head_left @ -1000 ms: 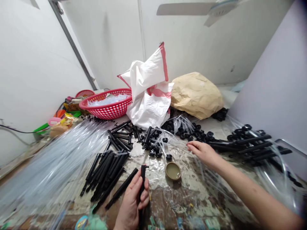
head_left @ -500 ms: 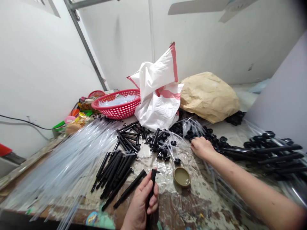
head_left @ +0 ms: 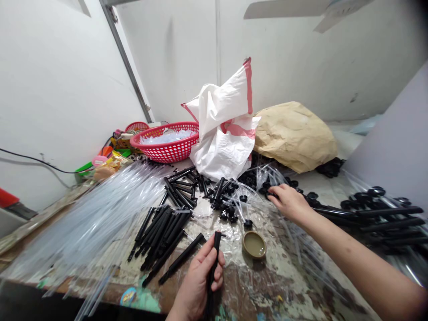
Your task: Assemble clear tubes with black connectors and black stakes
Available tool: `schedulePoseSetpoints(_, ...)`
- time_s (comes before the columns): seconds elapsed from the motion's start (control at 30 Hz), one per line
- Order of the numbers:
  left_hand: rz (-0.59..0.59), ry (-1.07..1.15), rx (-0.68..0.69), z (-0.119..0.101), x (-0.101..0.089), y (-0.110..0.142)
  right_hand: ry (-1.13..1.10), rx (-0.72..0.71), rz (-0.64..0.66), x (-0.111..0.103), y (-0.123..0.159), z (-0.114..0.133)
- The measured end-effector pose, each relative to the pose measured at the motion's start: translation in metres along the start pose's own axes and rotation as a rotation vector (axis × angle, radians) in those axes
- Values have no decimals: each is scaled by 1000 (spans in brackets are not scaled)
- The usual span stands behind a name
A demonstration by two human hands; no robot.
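My left hand (head_left: 200,273) is wrapped round a black plastic tube (head_left: 214,263), held nearly upright above the table's front part. A small spout sticks out sideways at its top. My right hand (head_left: 286,200) reaches to the back right, fingers curled down at the edge of a heap of round black caps (head_left: 249,178); a dark bit shows at the fingertips, but I cannot make out what it is. Between the hands stands a small bowl (head_left: 254,245) of cloudy liquid. Left of my left hand lie a single black tube (head_left: 182,258) and a stack of similar tubes (head_left: 163,234).
Long clear plastic tubes (head_left: 100,218) cover the table's left side. Behind are a red basket (head_left: 167,149), a white sack (head_left: 222,147) and a brown paper bundle (head_left: 296,136). Finished-looking black tubes with caps (head_left: 388,214) lie at right, beside a pale panel (head_left: 397,138).
My right hand has moved into the edge of the black cap heap and its fingers have curled. My left hand keeps holding the black tube. The view has swung left.
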State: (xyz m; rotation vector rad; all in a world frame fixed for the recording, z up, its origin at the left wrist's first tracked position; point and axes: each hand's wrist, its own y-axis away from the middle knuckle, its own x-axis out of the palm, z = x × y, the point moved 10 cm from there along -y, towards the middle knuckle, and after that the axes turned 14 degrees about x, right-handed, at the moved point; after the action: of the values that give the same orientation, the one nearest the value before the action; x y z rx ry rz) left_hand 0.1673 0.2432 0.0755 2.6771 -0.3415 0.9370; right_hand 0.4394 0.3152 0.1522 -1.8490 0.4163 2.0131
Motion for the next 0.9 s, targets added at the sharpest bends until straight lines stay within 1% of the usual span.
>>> schedulePoseSetpoints(0.1, 4, -9, 30, -1, 1, -1, -45, -61, -17, -10, -10, 42)
schedulePoseSetpoints(0.17, 10, -22, 30, -1, 1, -1, -59, -93, -20, -12, -18, 72)
schedulePoseSetpoints(0.23, 0, -11, 34, -1, 0, -2, -63, -99, -24, -11, -27, 97)
schedulePoseSetpoints(0.3, -10, 26, 42, -1, 0, -2, -64, -93, -18, -7, -35, 114)
schedulePoseSetpoints(0.37, -1, 55, 46, 0, -1, -3, -73, -89, -2, -3, -40, 125)
schedulePoseSetpoints(0.47, 22, 59, 63, 2, -3, -5, -107, -88, 19, -4, -46, 129)
schedulePoseSetpoints(0.53, 47, 57, 87, 2, -4, -6, -146, -79, 23, -9, -50, 126)
schedulePoseSetpoints(0.7, 145, 41, 116, 1, 3, -5, -352, -33, 43, -32, -59, 109)
schedulePoseSetpoints(0.8, 141, -29, 144, 1, -2, -6, -522, -48, 56, -47, -60, 98)
schedulePoseSetpoints(0.9, 138, -113, 182, 2, -8, -9, -652, -66, 57, -63, -54, 86)
